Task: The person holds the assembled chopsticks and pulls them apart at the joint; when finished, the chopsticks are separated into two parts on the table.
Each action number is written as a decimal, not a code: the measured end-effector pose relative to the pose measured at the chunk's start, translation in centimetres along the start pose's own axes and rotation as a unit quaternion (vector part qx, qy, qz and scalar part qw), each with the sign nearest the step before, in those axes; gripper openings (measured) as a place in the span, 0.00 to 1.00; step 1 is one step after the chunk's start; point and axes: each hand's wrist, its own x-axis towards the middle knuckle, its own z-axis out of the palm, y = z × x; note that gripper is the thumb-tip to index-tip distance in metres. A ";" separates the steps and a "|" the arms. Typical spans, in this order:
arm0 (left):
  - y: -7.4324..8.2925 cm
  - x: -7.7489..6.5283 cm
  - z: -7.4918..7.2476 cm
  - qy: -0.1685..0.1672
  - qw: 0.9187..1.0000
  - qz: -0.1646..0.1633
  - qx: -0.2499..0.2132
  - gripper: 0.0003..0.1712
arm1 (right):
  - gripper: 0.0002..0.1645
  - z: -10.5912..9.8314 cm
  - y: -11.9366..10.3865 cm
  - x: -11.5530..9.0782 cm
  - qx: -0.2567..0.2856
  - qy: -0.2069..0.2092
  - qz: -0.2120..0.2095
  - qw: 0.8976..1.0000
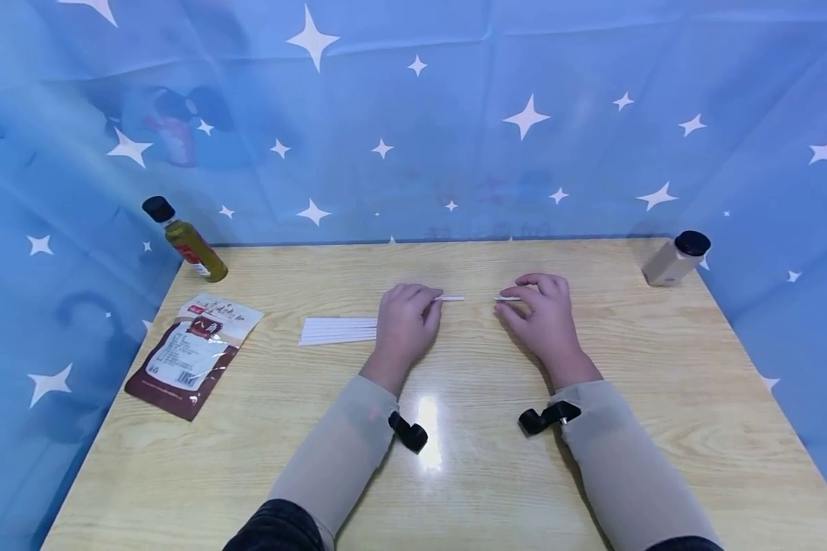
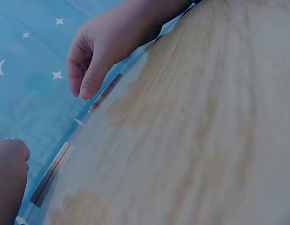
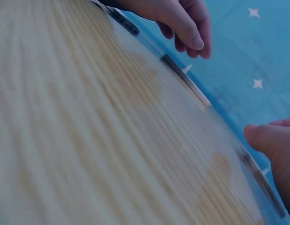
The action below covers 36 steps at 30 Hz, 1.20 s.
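Observation:
In the head view my left hand (image 1: 406, 321) pinches a thin white stick (image 1: 452, 298) between thumb and index finger; its free end points to the right. Facing it across a short gap, my right hand (image 1: 543, 317) holds a thin pale stick (image 1: 508, 298) between thumb and index finger, the tip toward the left. Both hands hover low over the wooden table (image 1: 482, 344). Several white flat strips (image 1: 338, 330) lie side by side just left of the left hand, which covers their right ends. In neither wrist view do the sticks stand out between the fingertips.
A brown and white food pouch (image 1: 193, 356) lies on the left, below a leaning oil bottle (image 1: 196, 249) with a black cap. At the back right is a pale shaker (image 1: 674, 262) with a black lid. A blue star-patterned cloth (image 1: 455, 176) hangs behind the table.

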 end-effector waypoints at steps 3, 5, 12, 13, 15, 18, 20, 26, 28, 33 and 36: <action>-0.2 -0.4 -0.3 -0.015 1.000 0.003 -0.010 0.09 | 0.12 0.7 -0.7 0.1 -0.015 -0.008 -0.017 1.000; -0.4 -0.7 -0.5 -0.024 1.000 0.002 -0.009 0.09 | 0.13 1.3 -1.4 0.2 -0.025 -0.015 -0.035 0.999; -1.2 -1.6 -1.2 -0.040 0.999 -0.010 -0.003 0.09 | 0.14 3.2 -3.3 0.2 -0.026 -0.025 -0.084 0.996; -1.3 -1.7 -1.3 -0.039 0.999 -0.010 -0.003 0.09 | 0.13 3.5 -3.5 0.2 -0.023 -0.024 -0.088 0.996; -1.5 -1.9 -1.6 -0.036 0.999 -0.009 -0.003 0.08 | 0.13 3.9 -4.0 0.3 -0.015 -0.024 -0.094 0.995; -1.8 -2.1 -2.0 -0.033 0.999 -0.008 -0.001 0.09 | 0.13 4.5 -4.8 0.4 -0.008 -0.032 -0.098 0.995; -2.0 -2.2 -2.4 -0.036 0.999 -0.010 -0.001 0.10 | 0.13 4.9 -5.5 0.5 -0.006 -0.040 -0.096 0.995; -3.3 -2.7 -3.9 -0.032 0.999 -0.014 0.009 0.10 | 0.13 6.2 -7.5 0.7 -0.001 -0.059 -0.097 0.994; -4.0 -2.8 -4.7 -0.022 1.000 -0.012 0.010 0.10 | 0.13 6.6 -7.9 0.9 0.001 -0.056 -0.099 0.994; -5.8 -3.3 -6.6 0.004 1.000 -0.015 0.018 0.09 | 0.11 7.3 -8.3 1.2 -0.007 -0.052 -0.095 0.994; -7.0 -4.0 -7.6 0.009 0.999 -0.026 0.019 0.09 | 0.10 7.6 -8.5 1.2 -0.011 -0.052 -0.099 0.994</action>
